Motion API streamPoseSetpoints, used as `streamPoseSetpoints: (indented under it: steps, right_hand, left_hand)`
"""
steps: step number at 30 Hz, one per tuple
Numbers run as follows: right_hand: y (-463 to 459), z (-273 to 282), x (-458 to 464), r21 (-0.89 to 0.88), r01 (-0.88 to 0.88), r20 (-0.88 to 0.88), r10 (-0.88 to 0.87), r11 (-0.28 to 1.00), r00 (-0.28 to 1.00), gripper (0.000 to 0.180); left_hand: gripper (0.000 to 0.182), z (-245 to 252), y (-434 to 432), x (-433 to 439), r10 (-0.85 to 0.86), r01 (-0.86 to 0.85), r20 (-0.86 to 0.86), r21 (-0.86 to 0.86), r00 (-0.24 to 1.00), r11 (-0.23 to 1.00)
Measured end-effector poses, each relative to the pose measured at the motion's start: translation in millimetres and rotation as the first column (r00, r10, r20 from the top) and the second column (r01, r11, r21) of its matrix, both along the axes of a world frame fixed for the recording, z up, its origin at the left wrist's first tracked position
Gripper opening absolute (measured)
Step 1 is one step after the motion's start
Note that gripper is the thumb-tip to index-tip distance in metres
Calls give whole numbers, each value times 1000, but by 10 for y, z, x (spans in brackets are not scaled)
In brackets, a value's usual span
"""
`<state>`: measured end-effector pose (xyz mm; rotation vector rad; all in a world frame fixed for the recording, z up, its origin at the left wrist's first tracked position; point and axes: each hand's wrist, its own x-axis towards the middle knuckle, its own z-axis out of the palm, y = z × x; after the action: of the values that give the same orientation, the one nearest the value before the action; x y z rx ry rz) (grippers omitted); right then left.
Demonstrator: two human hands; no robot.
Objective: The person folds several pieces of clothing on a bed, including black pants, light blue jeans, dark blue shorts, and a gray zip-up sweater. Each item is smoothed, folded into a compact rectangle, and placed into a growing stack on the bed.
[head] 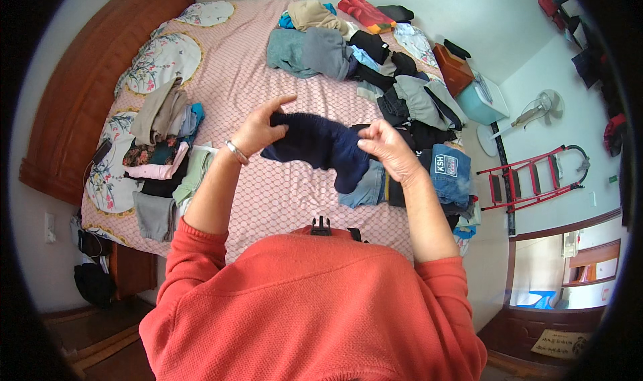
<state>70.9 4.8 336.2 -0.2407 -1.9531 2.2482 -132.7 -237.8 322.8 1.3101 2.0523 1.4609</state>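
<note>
A dark navy cloth garment [321,142] is stretched between my two hands above the bed, its lower right part hanging down. My left hand [261,129] pinches its left end between thumb and fingers, and a metal bracelet [237,152] circles that wrist. At the garment's right end, my right hand [389,147] grips the edge with thumb and fingertips. Below and to the right lie folded blue jeans [364,187] and a denim piece with a printed patch [452,180]. What kind of garment I hold cannot be told.
Stacked folded clothes [161,155] lie on the bed's left side. A loose heap with grey trousers [326,52] and grey shorts [419,102] spreads over the far and right parts of the patterned bedsheet [236,69]. Beyond stand a fan [545,104] and a red stepladder [532,180].
</note>
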Motion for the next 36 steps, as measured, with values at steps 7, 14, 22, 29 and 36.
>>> streamPoseSetpoints:
  steps: [7, 14, 22, 29, 36]
  right_hand:
    - [-332, -495, 73, 486, -230, 395, 22, 843, 918, 30]
    - [-1058, -898, -269, 819, -228, 220, 79, 526, 972, 88]
    - [-1306, -901, -316, 608, -193, 317, -12, 770, 948, 28]
    - [-777, -1064, -113, 757, -277, 248, 131, 592, 960, 32]
    - [-296, -620, -788, 867, 171, -175, -35, 468, 984, 22]
  left_hand:
    - [25, -308, -389, 150, -46, 73, 121, -238, 992, 968]
    - [22, -309, -493, 125, -13, 24, 39, -294, 999, 955]
    - [21, -178, -698, 107, -174, 233, 311, -164, 934, 959]
    - [30, -652, -646, 14, -26, 22, -11, -266, 1000, 964]
    - [28, -309, -225, -435, 274, -346, -345, -166, 898, 924]
